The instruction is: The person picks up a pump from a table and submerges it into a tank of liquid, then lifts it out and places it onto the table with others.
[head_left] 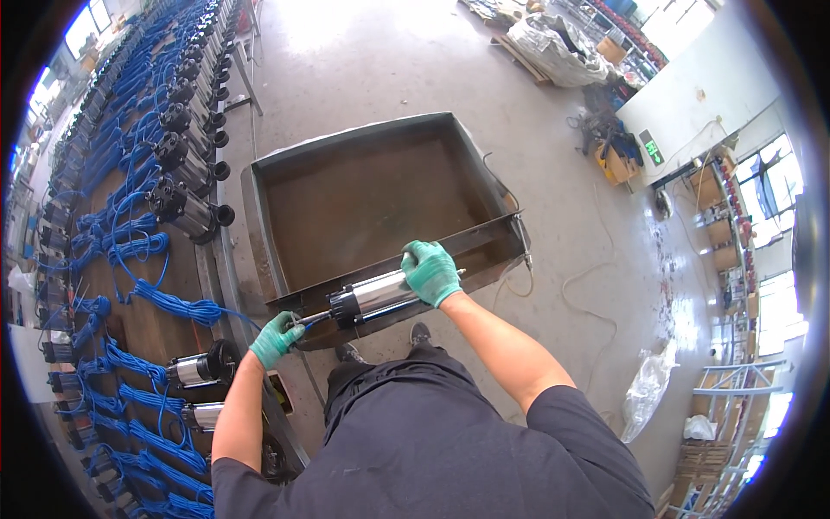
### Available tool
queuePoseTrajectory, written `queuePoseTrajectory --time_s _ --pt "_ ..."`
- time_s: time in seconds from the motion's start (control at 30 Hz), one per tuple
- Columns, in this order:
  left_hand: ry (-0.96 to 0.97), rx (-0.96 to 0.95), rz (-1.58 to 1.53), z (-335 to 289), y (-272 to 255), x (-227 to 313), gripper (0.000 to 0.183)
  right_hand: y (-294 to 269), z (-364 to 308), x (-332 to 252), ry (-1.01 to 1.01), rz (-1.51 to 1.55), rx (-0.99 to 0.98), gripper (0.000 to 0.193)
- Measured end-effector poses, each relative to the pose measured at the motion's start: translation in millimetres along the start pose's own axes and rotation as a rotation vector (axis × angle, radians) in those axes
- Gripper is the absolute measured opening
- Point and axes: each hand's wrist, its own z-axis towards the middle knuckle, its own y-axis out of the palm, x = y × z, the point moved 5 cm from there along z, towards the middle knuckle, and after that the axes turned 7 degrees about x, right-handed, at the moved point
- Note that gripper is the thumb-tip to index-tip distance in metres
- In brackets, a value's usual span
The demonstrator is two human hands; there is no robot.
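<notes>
A silver cylindrical pump (380, 294) with a black end fitting lies on its side along the near edge of a water tank (275, 156). My right hand (431, 273), in a green glove, is closed over the pump's right end. In its green glove, my left hand (275, 340) is closed around a thin metal rod-like piece (313, 319), which reaches toward the pump's black end. Whether that piece is a tool or part of the pump I cannot tell. Blue cable (186, 304) runs from the left up to my left hand.
On a long bench (226, 285) at the left stand rows of similar pumps (183, 208) beside coiled blue cables. Brownish water fills the tank. A thin hose (571, 290) trails over the floor at right, near a clear plastic bag (648, 389). Sacks (558, 50) lie at the far right.
</notes>
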Motion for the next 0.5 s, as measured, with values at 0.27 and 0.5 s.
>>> queuePoseTrajectory --time_s 0.27,0.5 --pt "0.084 0.065 0.559 -1 -5 -4 0.033 9 -3 -6 -0.029 0.012 0.006 0.011" --pt "0.191 0.193 0.899 1 5 26 0.039 -7 4 -2 0.015 -0.002 -0.009 0.012"
